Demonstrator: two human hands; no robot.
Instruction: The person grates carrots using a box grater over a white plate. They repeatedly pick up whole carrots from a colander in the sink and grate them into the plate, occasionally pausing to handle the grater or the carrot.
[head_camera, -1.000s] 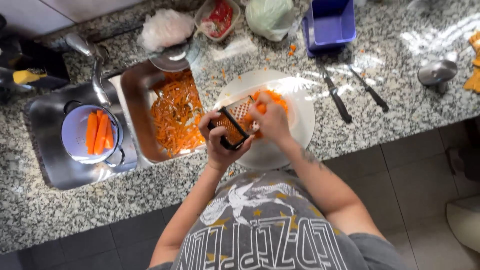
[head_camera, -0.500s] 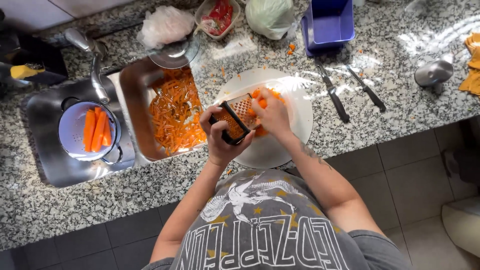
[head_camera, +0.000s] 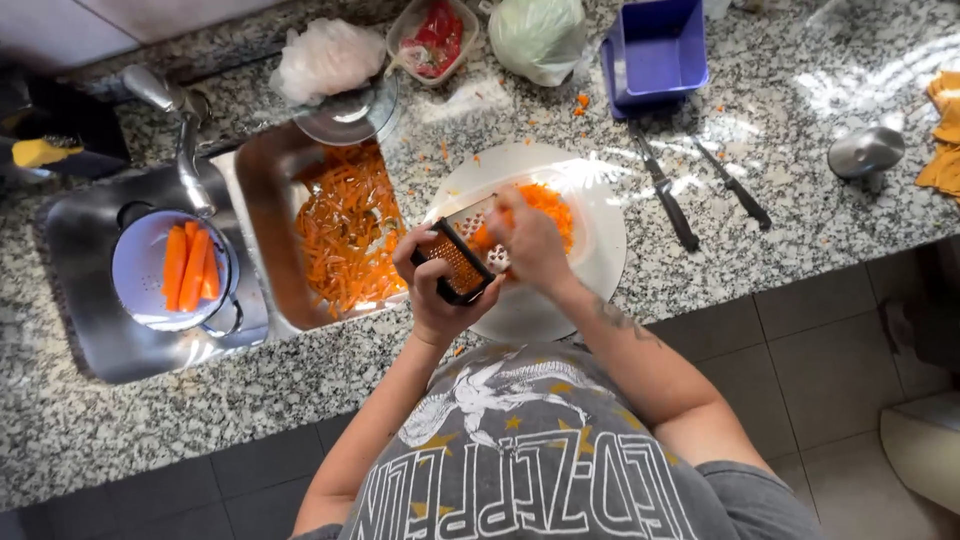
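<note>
The left hand (head_camera: 432, 285) is closed around the black handle of a metal grater (head_camera: 462, 255), holding it tilted over a white plate (head_camera: 590, 270) on the granite surface (head_camera: 800, 150). The right hand (head_camera: 528, 245) has its fingers curled tight on a carrot piece, largely hidden, pressed against the grater's face. Grated carrot (head_camera: 548, 205) is heaped on the plate just beyond the hands.

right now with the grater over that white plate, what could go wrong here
The right hand presses a carrot piece too hidden to size against the grater held by the left hand; fingertips could get scraped. The white plate sits near the counter's front edge and might slide under pressure.
</note>
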